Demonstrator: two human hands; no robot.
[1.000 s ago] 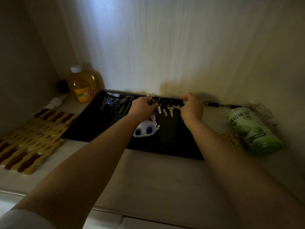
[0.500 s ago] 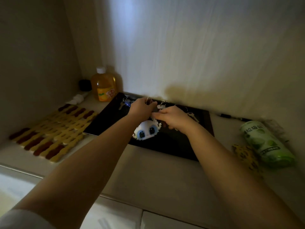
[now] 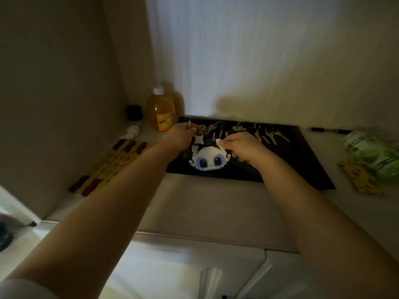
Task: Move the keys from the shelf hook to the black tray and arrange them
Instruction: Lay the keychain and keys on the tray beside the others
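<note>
A black tray (image 3: 302,160) lies on the shelf against the back wall. Several silver keys (image 3: 267,133) on rings are spread along its far edge. A white pixel-bead charm (image 3: 208,157) with blue eyes lies in the tray's middle, and its chain runs up to a key bunch (image 3: 212,128) at the back left. My left hand (image 3: 180,137) pinches a ring at the left end of that bunch. My right hand (image 3: 241,146) pinches the top right edge of the white charm.
An orange juice bottle (image 3: 160,111) and a small black object (image 3: 133,113) stand in the back left corner. A yellow and maroon woven mat (image 3: 112,165) lies left of the tray. A green roll (image 3: 373,154), a yellow patterned piece (image 3: 360,178) and a pen (image 3: 328,130) lie to the right.
My right hand has left the keys at the right and now pinches the white charm's edge. The left hand shifted slightly left along the tray's back edge. The camera view swung left.
</note>
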